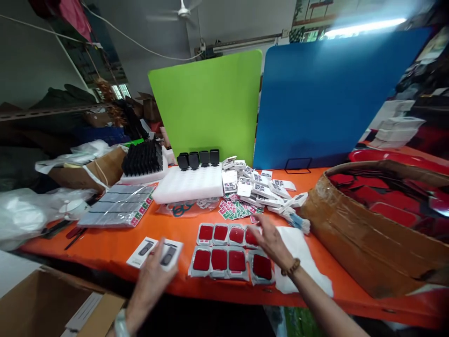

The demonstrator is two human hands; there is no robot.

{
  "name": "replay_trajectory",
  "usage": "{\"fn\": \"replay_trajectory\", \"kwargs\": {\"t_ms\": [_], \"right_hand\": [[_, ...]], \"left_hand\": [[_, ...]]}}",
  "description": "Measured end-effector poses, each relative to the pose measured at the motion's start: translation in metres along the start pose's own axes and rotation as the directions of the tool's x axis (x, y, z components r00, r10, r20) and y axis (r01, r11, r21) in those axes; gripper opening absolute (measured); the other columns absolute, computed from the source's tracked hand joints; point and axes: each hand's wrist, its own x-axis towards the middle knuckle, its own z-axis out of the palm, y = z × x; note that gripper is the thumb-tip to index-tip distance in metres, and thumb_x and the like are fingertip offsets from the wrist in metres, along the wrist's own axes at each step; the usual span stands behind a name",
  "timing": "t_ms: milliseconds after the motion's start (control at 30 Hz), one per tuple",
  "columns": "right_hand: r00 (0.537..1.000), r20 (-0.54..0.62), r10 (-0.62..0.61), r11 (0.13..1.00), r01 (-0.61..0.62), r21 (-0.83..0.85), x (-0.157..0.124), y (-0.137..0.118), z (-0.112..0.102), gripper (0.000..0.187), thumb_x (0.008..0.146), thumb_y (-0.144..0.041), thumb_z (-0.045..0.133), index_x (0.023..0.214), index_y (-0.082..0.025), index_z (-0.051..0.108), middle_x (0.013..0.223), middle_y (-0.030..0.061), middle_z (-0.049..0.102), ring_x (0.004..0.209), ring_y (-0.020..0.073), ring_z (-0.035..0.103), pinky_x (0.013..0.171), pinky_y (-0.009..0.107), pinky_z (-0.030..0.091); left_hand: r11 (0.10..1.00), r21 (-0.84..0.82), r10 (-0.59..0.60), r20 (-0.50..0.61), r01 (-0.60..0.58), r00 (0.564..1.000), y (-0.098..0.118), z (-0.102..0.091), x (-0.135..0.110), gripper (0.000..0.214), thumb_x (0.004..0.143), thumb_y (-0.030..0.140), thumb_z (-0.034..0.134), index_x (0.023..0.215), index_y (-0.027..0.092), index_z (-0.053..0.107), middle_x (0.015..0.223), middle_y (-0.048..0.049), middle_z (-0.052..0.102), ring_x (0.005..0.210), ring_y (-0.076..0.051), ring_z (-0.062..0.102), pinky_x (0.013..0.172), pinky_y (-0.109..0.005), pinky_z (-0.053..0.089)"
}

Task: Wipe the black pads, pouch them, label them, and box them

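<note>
Left grip (150, 276) looks pinched around the left side of a printed white box (172, 255), slightly blurred, above the near part of the orange bench (108, 245). At the hand's eleven o'clock, just beside that box, lies a second printed box (136, 256). With only the fingertips seeming to bear on it, the held box could twist or slip if the pinch loosens, perhaps knocking its neighbour.

Toward one o'clock from the hand sits a white foam block (189, 185). Rightward come two close rows of red-faced packets (219, 259); their slick-looking wrapping might let a brushing wrist push them out of line. In the near row, the rightmost packet (262, 267) sits lower than its neighbours, so it seems likeliest to be nudged toward the bench edge.

A loose heap of small white boxes (259, 187) lies at the packets' one o'clock; a bump could make it slide.

Right grip (271, 241), fingers curved, is at the far row's three o'clock end; I can't say whether it grasps or merely covers the packet there. Beyond lie a white sheet (305, 260), easily dragged by the forearm, and a brown carton (351, 238).
</note>
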Motion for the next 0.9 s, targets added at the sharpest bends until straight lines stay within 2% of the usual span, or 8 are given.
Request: {"fn": "replay_trajectory", "kwargs": {"t_ms": [67,167,300,433,600,733,800,900], "right_hand": [[0.995,-0.101,0.017,0.964,-0.043,-0.263,0.032,0.031,-0.017,0.030,0.089,-0.024,0.051,0.117,-0.014,0.053,0.113,0.0157,0.057,0.106,0.0280,0.053,0.090,0.042,0.043],[0.990,-0.114,0.078,0.848,-0.126,-0.515,0.067,0.061,-0.029,0.030,0.087,-0.019,0.051,0.117,-0.013,0.053,0.115,0.0160,0.054,0.107,0.0292,0.050,0.087,0.040,0.040],[0.995,-0.080,0.060,0.819,-0.095,-0.566,0.097,0.069,-0.021,0.027,0.087,-0.020,0.052,0.113,-0.014,0.054,0.112,0.0132,0.055,0.103,0.0269,0.050,0.086,0.037,0.035],[0.998,-0.066,0.025,0.813,-0.059,-0.580,0.122,0.069,-0.006,0.026,0.085,-0.016,0.052,0.111,-0.013,0.055,0.111,0.0142,0.055,0.101,0.0263,0.048,0.085,0.035,0.032],[0.996,-0.084,0.014,0.813,-0.061,-0.579,0.142,0.076,-0.008,0.025,0.084,-0.003,0.042,0.099,-0.010,0.059,0.101,0.0166,0.059,0.093,0.0256,0.050,0.081,0.035,0.030],[0.994,-0.101,-0.049,0.841,-0.013,-0.541,0.137,0.061,-0.026,0.029,0.086,-0.004,0.037,0.102,-0.012,0.060,0.099,0.0151,0.062,0.095,0.0257,0.051,0.083,0.035,0.031],[0.986,-0.095,-0.137,0.871,0.074,-0.486,0.121,0.043,-0.030,0.032,0.087,-0.006,0.038,0.109,-0.014,0.060,0.106,0.0129,0.062,0.102,0.0250,0.052,0.088,0.035,0.032],[0.899,-0.106,-0.426,0.881,0.385,-0.275,0.079,0.011,-0.021,0.033,0.087,-0.008,0.039,0.105,-0.020,0.064,0.110,0.0086,0.064,0.110,0.0243,0.052,0.094,0.038,0.034]], "left_hand": [[0.985,0.164,-0.039,-0.043,0.046,0.998,-0.023,-0.012,0.032,0.069,0.069,0.035,0.053,0.132,0.011,0.043,0.117,-0.0179,0.060,0.109,-0.035,0.058,0.092,-0.043,0.045],[0.943,0.322,-0.082,-0.016,0.083,0.997,-0.057,-0.020,0.066,0.068,0.074,0.041,0.051,0.133,0.009,0.040,0.112,-0.0200,0.060,0.104,-0.037,0.061,0.089,-0.046,0.046],[0.920,0.379,-0.121,0.045,0.095,0.992,-0.093,-0.011,0.085,0.060,0.076,0.037,0.047,0.128,0.008,0.042,0.108,-0.0196,0.062,0.106,-0.036,0.060,0.089,-0.045,0.044],[0.911,0.393,-0.158,0.060,0.122,0.986,-0.103,-0.004,0.088,0.058,0.075,0.037,0.049,0.125,0.008,0.044,0.109,-0.0184,0.063,0.107,-0.033,0.060,0.090,-0.040,0.044],[0.937,0.329,-0.103,-0.069,0.120,0.992,-0.068,-0.009,0.078,0.063,0.077,0.049,0.046,0.123,0.007,0.048,0.114,-0.0223,0.059,0.105,-0.037,0.059,0.088,-0.045,0.045],[0.993,-0.112,-0.063,-0.141,0.047,0.988,-0.010,-0.005,0.053,0.074,0.068,0.060,0.056,0.123,0.012,0.050,0.112,-0.0151,0.061,0.106,-0.033,0.059,0.094,-0.044,0.045],[0.894,-0.422,-0.142,0.049,0.149,0.989,0.023,0.000,0.033,0.075,0.065,0.069,0.059,0.115,0.013,0.055,0.099,-0.0111,0.065,0.091,-0.028,0.064,0.086,-0.042,0.050],[0.517,-0.741,-0.033,0.483,0.428,0.875,0.066,0.011,0.000,0.067,0.076,0.070,0.051,0.111,0.013,0.057,0.089,-0.0105,0.068,0.078,-0.022,0.067,0.078,-0.036,0.051]]}}
